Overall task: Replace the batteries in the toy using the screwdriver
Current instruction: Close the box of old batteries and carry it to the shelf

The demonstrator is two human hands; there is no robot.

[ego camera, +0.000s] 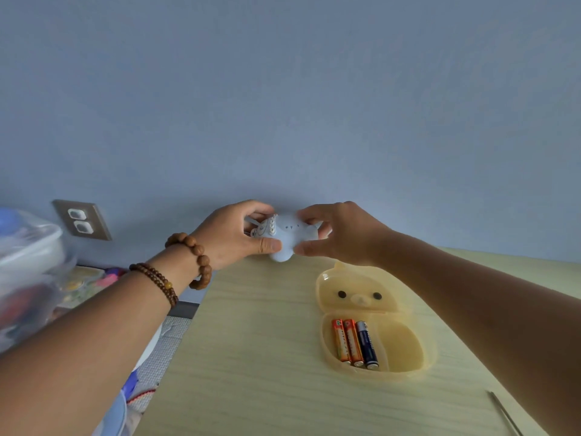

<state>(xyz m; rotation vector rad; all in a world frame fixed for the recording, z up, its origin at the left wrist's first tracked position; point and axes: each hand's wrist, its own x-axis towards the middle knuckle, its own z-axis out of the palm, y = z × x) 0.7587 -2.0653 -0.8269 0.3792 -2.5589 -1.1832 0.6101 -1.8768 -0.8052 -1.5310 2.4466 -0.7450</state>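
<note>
The pale blue toy (287, 236) is being held up above the far edge of the tabletop (251, 357), both arms reaching forward. The left hand (232, 236) (beaded bracelets at the wrist) and the right hand (341, 232) are each pinching it, fingers curled around its sides.

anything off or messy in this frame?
Nothing stands out. Both hands, left and right, hold the toy above the table; three batteries lie neatly in the open bear case.
</note>
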